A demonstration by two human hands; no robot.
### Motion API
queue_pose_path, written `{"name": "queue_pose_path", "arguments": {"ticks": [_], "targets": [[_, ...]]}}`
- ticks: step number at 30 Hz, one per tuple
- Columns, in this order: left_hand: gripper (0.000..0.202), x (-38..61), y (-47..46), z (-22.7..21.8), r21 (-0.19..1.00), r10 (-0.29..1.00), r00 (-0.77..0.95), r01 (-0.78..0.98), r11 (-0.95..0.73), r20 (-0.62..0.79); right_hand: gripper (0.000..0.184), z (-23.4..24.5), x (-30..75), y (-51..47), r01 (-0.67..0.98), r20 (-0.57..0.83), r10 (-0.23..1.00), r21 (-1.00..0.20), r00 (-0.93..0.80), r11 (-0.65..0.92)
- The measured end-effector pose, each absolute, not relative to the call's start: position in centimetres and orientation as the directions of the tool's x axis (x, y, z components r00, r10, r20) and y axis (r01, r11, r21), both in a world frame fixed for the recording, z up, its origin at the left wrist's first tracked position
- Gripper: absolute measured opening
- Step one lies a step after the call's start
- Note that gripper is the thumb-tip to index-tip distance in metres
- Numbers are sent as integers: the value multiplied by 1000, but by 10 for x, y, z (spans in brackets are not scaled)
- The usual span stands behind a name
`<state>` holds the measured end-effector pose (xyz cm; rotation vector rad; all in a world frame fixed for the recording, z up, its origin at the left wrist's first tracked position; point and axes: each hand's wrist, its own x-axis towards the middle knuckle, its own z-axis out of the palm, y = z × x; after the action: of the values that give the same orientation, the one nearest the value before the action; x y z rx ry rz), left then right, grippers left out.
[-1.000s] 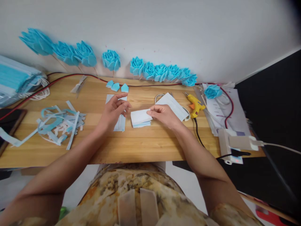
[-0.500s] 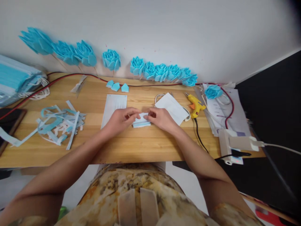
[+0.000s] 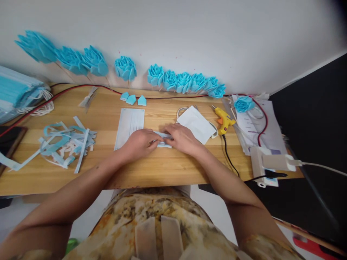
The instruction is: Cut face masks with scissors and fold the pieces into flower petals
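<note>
A small light-blue and white folded mask sheet (image 3: 164, 144) lies on the wooden table between my hands. My left hand (image 3: 142, 142) has its fingers closed on the sheet's left side. From the right, my right hand (image 3: 182, 138) pinches the same sheet, thumb near the left thumb. My fingers hide much of its top. Just left of my left hand is a flat white mask sheet (image 3: 129, 124) with pleats. Behind my right hand rests another white sheet (image 3: 197, 124) with ear loops around it.
Strip scraps (image 3: 67, 144) lie at left, by a mask stack (image 3: 16, 92). Cut blue petals (image 3: 131, 99) sit at the back, before blue fabric flowers (image 3: 184, 82) along the wall. A yellow glue gun (image 3: 223, 121) and a power strip (image 3: 261, 166) are at right.
Both hands have closed in on the folded sheet, covering more of it. Its flat white top face showed before; now a narrower bluish fold shows between the fingers. The view has shifted slightly.
</note>
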<state>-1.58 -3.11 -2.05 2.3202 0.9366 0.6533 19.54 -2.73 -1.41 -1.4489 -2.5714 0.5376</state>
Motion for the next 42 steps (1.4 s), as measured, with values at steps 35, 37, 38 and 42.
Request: {"name": "queue_pose_path", "arguments": {"ticks": [35,37,38,42], "targets": [[47,-6,-24,-32,778,886,356,447,-441,297,53,-25,200,-21,518,88,934,-812,-346,268],[32,-5,-23,-31,754,882,350,471,-458,317,50,-26,199,-21,509,105,929,-812,-354,286],[24,-5,-23,-31,746,883,341,483,-459,322,50,-27,198,-21,509,112,929,-810,-353,291],[14,-5,-23,-29,780,905,296,468,-416,306,46,-25,198,-22,472,108,941,-843,-320,257]]}}
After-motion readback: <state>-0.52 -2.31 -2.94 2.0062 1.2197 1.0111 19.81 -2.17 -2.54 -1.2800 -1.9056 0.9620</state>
